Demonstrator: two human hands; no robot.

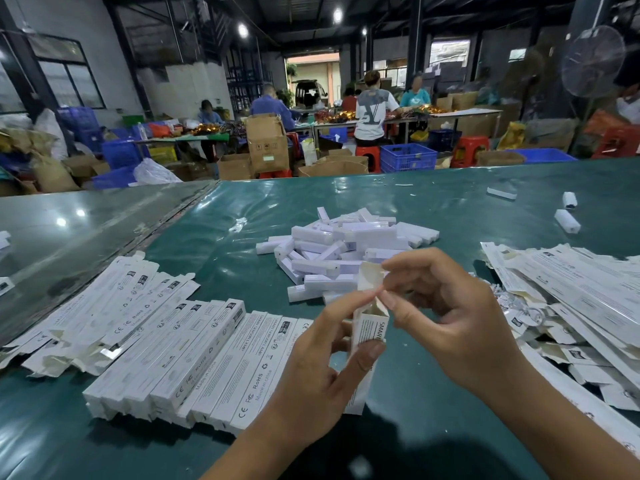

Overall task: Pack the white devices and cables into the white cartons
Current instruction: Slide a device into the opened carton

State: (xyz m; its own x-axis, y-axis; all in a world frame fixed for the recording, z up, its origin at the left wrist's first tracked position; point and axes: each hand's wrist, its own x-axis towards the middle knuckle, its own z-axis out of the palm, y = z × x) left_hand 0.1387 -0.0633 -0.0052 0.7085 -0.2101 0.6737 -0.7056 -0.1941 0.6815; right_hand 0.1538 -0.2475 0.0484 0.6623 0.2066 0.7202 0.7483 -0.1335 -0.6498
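Carton [370, 329], long, white and printed, stands upright in front of the person, raised above the green worktop [221, 244], its top end open and the tuck flap standing up. The left hand [313, 368] has its grip wrapped round the carton body, thumb pressed on the printed face. The right hand [457, 306] pinches the flap at the open mouth between thumb and forefinger; whether anything is already inside cannot be told.

Just left of the hands lies a row of filled-looking cartons [194, 355], side by side, roughly a dozen as far as they can be told apart. Further left is a looser heap of flat or open cartons [100, 303], too overlapped to count. Beyond the hands sits a pile of white devices [341, 251], several dozen, uncounted. On the right a spread of flattened cartons [568, 292] covers what may be bagged cables; these are too tangled to number. Three stray white pieces [568, 220] lie far right.

Judging by the piles, the job looks partly done: one row packed, much stock left.

Behind the worktop, other workers sit among cardboard boxes [266, 143] and blue crates [408, 157].
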